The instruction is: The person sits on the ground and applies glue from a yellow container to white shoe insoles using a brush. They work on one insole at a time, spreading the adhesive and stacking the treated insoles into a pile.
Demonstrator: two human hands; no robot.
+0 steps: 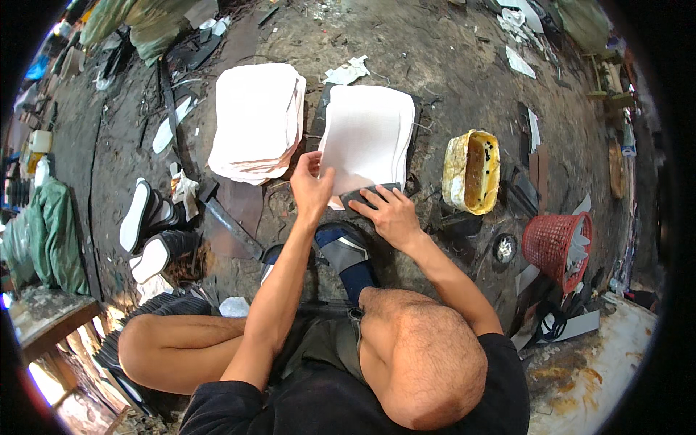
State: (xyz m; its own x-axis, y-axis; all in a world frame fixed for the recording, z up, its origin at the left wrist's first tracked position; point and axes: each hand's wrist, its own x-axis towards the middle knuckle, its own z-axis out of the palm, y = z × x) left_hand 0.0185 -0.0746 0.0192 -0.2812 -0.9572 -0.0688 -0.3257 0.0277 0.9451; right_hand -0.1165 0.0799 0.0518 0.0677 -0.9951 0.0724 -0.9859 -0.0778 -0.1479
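A small stack of white sheets point(368, 134) lies on a dark board point(415, 145) on the floor in front of me. My left hand point(312, 190) is at the near left edge of the top sheet, its fingers curled and its thumb over the edge. At the near end, my right hand point(390, 216) rests with fingers spread on a black strip point(355, 196) beside the white sheets. Farther left stands a thicker pile of white sheets point(257, 119), with brownish edges showing.
A yellow, stained container point(453, 174) stands to the right, with a red plastic basket point(544, 243) beyond it. White-and-black soles point(136, 216) lie at the left. Scraps point(346, 72) litter the floor. My shoe point(342, 246) sits close to the board.
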